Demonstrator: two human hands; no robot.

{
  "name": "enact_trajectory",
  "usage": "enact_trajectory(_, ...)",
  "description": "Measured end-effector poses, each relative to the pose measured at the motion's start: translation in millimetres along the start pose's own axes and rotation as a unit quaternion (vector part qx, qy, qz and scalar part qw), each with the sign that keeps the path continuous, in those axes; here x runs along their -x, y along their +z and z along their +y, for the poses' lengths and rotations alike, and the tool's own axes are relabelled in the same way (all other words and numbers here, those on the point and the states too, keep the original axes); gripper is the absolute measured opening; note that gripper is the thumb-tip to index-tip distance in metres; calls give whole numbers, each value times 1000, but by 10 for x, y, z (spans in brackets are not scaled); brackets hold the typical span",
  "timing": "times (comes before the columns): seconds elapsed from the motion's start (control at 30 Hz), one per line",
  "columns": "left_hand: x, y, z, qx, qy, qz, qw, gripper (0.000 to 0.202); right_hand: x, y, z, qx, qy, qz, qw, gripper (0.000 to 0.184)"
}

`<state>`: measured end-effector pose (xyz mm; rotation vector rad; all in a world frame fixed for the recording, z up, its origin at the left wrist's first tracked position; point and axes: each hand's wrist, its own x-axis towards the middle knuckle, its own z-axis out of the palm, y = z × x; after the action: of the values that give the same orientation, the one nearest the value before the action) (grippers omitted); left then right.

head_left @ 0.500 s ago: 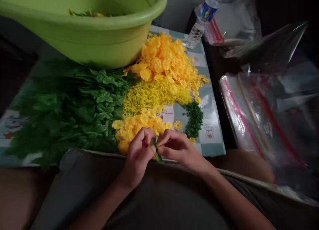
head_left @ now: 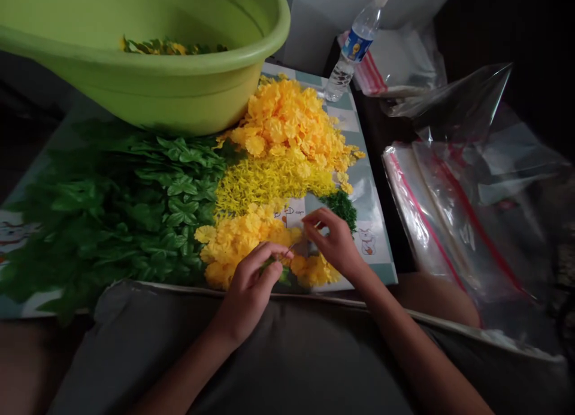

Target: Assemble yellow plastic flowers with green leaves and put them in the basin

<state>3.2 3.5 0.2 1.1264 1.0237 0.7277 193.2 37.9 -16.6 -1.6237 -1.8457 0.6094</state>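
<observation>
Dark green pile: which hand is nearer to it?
Right. The right hand is just below the dark green pile; the left hand is farther off, down and to its left, by the yellow flowers.

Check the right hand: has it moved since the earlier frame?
Yes. The right hand has moved forward and toward the person's right, now level with and closer to the printed cat on the mat.

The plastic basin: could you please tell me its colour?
The plastic basin is lime green, clearest in the head view.
</observation>
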Motion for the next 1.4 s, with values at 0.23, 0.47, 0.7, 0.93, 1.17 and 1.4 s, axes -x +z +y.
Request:
enact_trajectory(0.23,-11,28,6,-12,-15,-36,999,28,-269,132,384,136,-64,20,988,37)
enact_trajectory(0.47,-29,-9,62,-26,-38,-54,997,29,-335,231,358,204,-81,-11,975,39)
enact_trajectory(0.7,-19,-4,72,-31,-47,-59,997,29,-312,240,347,206,-58,8,977,23)
enact_trajectory(0.93,-9,-15,63,-32,-50,-52,997,29,-294,233,354,136,-26,26,990,15)
enact_trajectory(1.17,-13,-13,72,-33,-47,-26,998,26,-295,148,180,15,28,20,999,21)
enact_trajectory(1.4,-35,-24,21,-32,-67,-7,997,28,-136,-31,-296,-396,173,-82,898,11)
